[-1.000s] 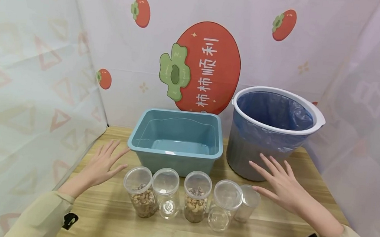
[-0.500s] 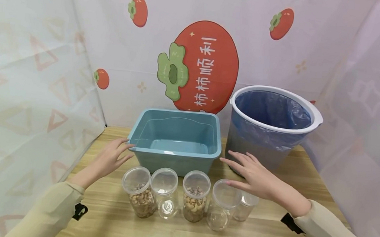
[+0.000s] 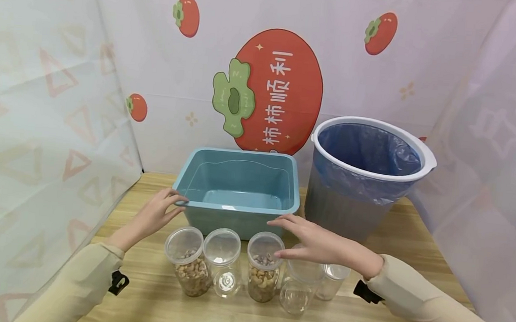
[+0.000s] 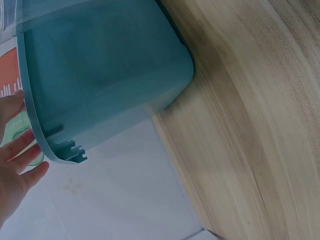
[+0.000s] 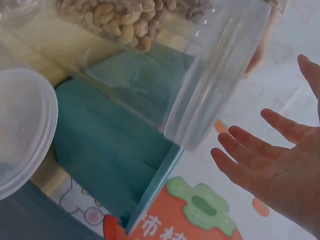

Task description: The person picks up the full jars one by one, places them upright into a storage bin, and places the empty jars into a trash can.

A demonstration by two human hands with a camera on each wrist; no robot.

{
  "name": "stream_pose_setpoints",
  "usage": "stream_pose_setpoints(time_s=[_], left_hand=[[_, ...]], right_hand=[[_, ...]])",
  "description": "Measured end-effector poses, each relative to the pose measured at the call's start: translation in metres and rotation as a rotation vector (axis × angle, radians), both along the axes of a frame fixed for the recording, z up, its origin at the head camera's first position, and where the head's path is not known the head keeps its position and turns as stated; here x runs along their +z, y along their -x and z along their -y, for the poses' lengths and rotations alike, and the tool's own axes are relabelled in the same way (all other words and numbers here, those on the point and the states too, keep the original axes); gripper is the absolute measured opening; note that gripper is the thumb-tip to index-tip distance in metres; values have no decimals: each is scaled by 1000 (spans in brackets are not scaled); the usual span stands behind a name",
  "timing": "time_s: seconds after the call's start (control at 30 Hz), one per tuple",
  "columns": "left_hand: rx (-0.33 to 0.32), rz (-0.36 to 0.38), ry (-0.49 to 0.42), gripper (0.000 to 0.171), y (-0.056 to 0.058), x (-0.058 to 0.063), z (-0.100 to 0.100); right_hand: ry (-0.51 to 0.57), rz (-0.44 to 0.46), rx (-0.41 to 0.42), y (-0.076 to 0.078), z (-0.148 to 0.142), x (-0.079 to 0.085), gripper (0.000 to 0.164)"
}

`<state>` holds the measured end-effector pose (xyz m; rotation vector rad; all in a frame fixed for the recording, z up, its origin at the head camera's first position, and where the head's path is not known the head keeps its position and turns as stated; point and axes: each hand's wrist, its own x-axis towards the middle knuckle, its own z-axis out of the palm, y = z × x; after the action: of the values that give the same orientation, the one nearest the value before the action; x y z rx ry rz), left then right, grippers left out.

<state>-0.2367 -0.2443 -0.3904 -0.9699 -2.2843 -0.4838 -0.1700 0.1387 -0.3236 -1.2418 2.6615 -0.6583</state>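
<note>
On the bench [image 3: 173, 318] before me stand, from the left, a nut jar [image 3: 193, 273], a clear jar [image 3: 226, 280], a second nut jar [image 3: 263, 281], a second clear jar [image 3: 295, 294] and a small jar [image 3: 331, 284], the last partly behind its neighbour. My right hand [image 3: 320, 241] is above the second nut jar and second clear jar; its fingers [image 5: 257, 145] are extended and spread, thumb well apart. Farther on, my left hand [image 3: 155, 214] is at the near left corner of the tub [image 3: 236, 221], fingers spread; whether they touch the rim I cannot tell. The tub, blue, sits upright just behind the jars. To its right stands a grey bin [image 3: 336, 207] with a blue liner [image 3: 363, 146]. Behind hangs a white curtain [image 3: 429, 63] printed with red fruit [image 3: 298, 83].
</note>
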Motion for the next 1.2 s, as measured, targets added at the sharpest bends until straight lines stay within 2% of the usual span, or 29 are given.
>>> stream_pose_setpoints(time_s=[0.2,0.43,0.8,1.03,1.2], left_hand=[[41,64,-24,20,2,-3,-2],[62,110,-61,16,4,-4,-3],[74,120,-76,14,3,-4,-6],[80,125,-88,15,4,-6,-5],[77,120,-89,15,4,-7,-5]], right_hand=[[27,124,28,2,11,-4,63],[25,157,29,6,22,-14,70],[-11,130,56,5,32,-20,73],[-4,45,55,6,34,-22,69],[41,-3,26,9,32,-16,68]])
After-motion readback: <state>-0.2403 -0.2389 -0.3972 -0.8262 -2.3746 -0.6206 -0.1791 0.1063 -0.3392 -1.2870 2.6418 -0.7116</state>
